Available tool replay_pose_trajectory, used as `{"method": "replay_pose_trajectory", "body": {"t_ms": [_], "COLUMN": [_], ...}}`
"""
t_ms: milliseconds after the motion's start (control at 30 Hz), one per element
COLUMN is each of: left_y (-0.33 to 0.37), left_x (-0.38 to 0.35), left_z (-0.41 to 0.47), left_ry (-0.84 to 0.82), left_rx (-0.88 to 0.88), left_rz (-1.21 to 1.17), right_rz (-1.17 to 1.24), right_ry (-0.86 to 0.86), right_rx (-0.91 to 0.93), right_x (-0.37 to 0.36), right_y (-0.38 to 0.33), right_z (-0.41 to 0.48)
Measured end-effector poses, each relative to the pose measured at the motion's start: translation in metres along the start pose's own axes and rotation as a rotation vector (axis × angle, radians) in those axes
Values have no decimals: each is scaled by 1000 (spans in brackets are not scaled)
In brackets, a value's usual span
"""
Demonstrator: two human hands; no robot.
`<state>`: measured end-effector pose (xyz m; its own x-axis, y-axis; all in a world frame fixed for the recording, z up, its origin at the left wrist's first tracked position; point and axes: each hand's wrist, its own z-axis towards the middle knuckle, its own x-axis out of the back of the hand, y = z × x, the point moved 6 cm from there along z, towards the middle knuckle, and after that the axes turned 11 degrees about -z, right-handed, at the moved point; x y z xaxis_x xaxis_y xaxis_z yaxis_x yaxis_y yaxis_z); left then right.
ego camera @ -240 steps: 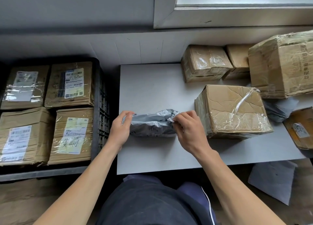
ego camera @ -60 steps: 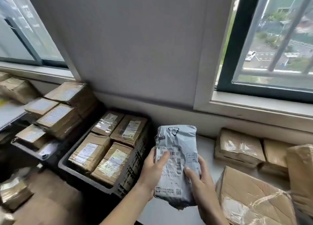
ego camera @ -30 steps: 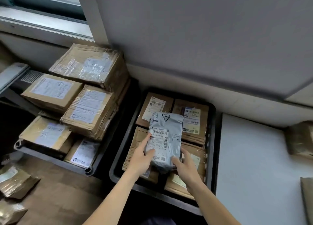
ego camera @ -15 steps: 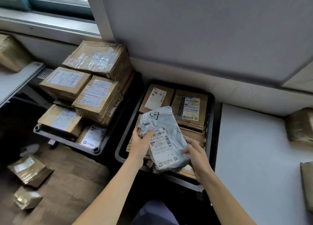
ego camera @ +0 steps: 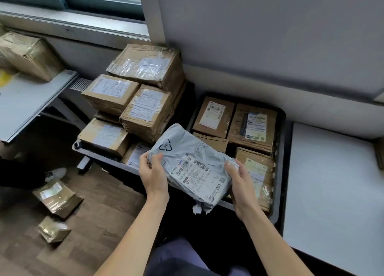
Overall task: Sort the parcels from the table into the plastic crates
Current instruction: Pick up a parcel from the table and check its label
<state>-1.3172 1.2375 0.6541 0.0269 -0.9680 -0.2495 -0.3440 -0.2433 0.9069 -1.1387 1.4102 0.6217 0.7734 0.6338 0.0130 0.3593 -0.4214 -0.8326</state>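
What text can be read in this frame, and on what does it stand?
"04", inside a recycling triangle, on the grey bag that the left hand and right hand grip.
Barcodes and print on the bag's label: too blurred to read.
Labels on the boxes in the crate: too small to read.
Labels on the stacked boxes: blurred.

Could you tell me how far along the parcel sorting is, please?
Done: the black crate holds several cardboard boxes; the left crate carries stacked boxes. In hand: the left hand and right hand grip a grey mailer above the black crate's near-left corner, not yet set down. Left: one box shows at the white table's right edge; much of the table is out of view.
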Motion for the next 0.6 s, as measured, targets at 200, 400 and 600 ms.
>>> {"method": "replay_pose_trajectory", "body": {"t_ms": [200, 400, 600], "left_y": [52, 99, 121], "left_x": [73, 136, 145], "left_z": [66, 154, 227], "left_ry": [154, 234, 199], "left_rx": [-193, -244, -232], "left_rz": [-12, 57, 82], "right_rz": [-164, -201, -72], "right_ry": [-169, -199, -155], "right_rx": [27, 53, -5], "right_x": [-114, -228, -295], "right_y": [-5, -22, -35], "right_z": [-5, 5, 24]}}
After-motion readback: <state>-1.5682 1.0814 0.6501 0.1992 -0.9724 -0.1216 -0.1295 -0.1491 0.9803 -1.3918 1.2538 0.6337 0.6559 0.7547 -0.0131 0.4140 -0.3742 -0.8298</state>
